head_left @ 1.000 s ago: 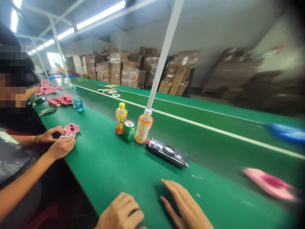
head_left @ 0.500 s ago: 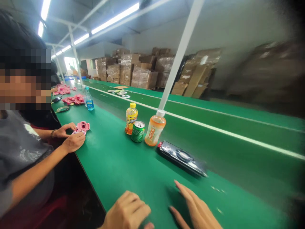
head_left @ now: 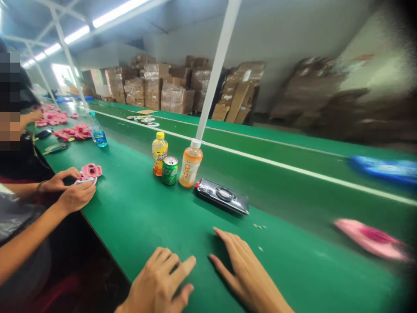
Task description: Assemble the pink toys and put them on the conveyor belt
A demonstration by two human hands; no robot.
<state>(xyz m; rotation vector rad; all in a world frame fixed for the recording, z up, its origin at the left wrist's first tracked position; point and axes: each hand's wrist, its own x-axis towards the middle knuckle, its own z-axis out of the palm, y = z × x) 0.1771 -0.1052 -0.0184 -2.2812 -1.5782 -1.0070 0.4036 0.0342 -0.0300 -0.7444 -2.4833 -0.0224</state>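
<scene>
The shiny dark case (head_left: 223, 196) lies on the counter (head_left: 146, 221), nearer the open, empty right hand (head_left: 246, 269), its long axis slanting rightward and nearer from beside the orange bottle (head_left: 190, 164); the left hand's (head_left: 159, 278) empty fingers bend loosely

No text reads surely: markings on the yellow bottle (head_left: 159, 157), can (head_left: 170, 171), orange bottle (head_left: 190, 166) and far-left blue bottle (head_left: 100, 135) are too small.

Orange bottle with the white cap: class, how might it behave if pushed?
The orange bottle looks well filled, so probably fairly heavy for its size. Standing taller than it is wide, it might tip if pushed near its white cap. Its rounded body would likely roll once down.
</scene>
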